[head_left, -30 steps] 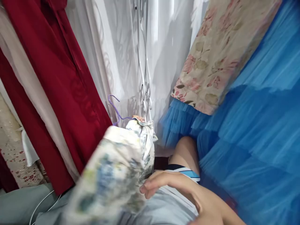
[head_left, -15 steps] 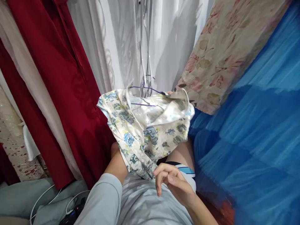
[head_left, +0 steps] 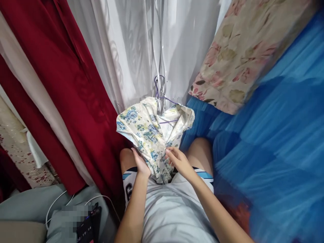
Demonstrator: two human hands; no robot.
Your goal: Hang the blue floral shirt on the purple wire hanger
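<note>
A cream floral blouse (head_left: 149, 126) with blue roses and green leaves hangs on a purple hanger (head_left: 156, 87) in front of my lap. Its neckline gapes, and a purple bar of the hanger shows inside. My left hand (head_left: 141, 164) holds the blouse's lower left side, the thumb outside and the other fingers hidden by the cloth. At the front edge below the neckline, my right hand (head_left: 179, 161) pinches the fabric between thumb and forefinger. The bottom of the blouse bunches between my thighs.
Silvery ribbons (head_left: 159, 44) drop in front of white drapes (head_left: 177, 40). Red cloth (head_left: 76, 94) hangs left; floral cloth (head_left: 227, 64) and blue tulle (head_left: 265, 141) hang right. Lower left, a phone (head_left: 86, 231) with a white cable (head_left: 98, 196) rests by grey cushions (head_left: 27, 204).
My left hand has come out from behind the blouse to its left side. My right hand has moved up from below onto its front. The blouse now hangs more upright, showing the hanger's hook.
</note>
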